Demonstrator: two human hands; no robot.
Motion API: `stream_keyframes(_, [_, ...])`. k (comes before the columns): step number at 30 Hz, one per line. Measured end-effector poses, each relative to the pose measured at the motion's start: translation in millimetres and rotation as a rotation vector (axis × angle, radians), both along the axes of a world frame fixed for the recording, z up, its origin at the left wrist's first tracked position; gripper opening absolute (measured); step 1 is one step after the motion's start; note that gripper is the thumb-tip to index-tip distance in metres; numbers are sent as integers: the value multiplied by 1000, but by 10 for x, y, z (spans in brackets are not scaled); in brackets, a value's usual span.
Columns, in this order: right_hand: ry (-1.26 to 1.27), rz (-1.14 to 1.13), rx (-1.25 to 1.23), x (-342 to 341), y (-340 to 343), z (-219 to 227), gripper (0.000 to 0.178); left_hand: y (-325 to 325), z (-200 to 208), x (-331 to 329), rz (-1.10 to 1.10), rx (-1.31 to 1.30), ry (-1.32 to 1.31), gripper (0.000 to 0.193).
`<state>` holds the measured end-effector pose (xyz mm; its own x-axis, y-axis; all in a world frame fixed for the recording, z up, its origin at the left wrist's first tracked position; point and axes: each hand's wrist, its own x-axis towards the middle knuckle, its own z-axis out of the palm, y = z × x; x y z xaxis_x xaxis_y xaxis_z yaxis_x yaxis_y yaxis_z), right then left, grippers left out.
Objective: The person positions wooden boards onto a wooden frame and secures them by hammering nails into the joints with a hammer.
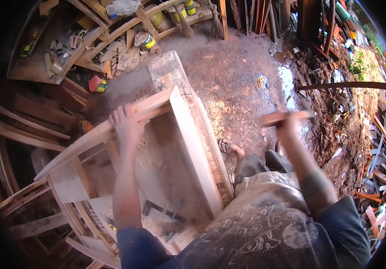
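A large pale wooden frame [196, 154] with cross rails lies tilted on a bench [168, 71] in front of me to the left. My left hand [128, 125] grips its far rail, fingers over the top and thumb on the inner side. At the frame's far corner a thin, dark, nail-like piece [186, 94] sticks out. My right hand [288, 128] is raised off to the right, away from the frame, closed around a short wooden-coloured tool [271, 119] with a dark right end. Motion blur hides its exact kind.
Inside the frame lie a black square-shaped tool [163, 210] and a yellow-black tape measure [112, 224]. Wood offcuts [119, 56] and paint buckets [145, 40] stand far left. Stacked boards [27, 119] line the left. Scrap strips [381, 179] and wet ground lie right.
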<state>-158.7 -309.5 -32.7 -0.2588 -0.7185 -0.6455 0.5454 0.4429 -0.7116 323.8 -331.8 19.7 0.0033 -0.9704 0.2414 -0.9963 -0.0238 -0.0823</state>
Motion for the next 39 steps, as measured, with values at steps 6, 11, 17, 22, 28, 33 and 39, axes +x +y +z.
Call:
stream_keyframes(6, [-364, 563, 236, 1489, -134, 493, 19, -17, -102, 82, -30, -22, 18, 73])
stream_keyframes(11, [-194, -66, 13, 372, -121, 516, 29, 114, -81, 161, 15, 3, -6, 74])
stream_keyframes(17, [-205, 713, 103, 1758, -21, 753, 28, 56, -96, 93, -9, -1, -2, 74])
stream_keyframes(22, [-6, 335, 87, 856, -311, 636, 26, 110, -78, 202, 21, 28, 12, 73])
stream_keyframes(28, [-48, 464, -38, 1599, 207, 363, 24, 85, -13, 110, 5, 13, 43, 70])
stream_keyframes(33, [-230, 745, 189, 1864, 64, 636, 19, 110, -41, 141, 48, 21, 50, 70])
stream_keyframes(39, [-336, 671, 282, 2016, 97, 691, 17, 118, -70, 217, 49, 19, 98, 70])
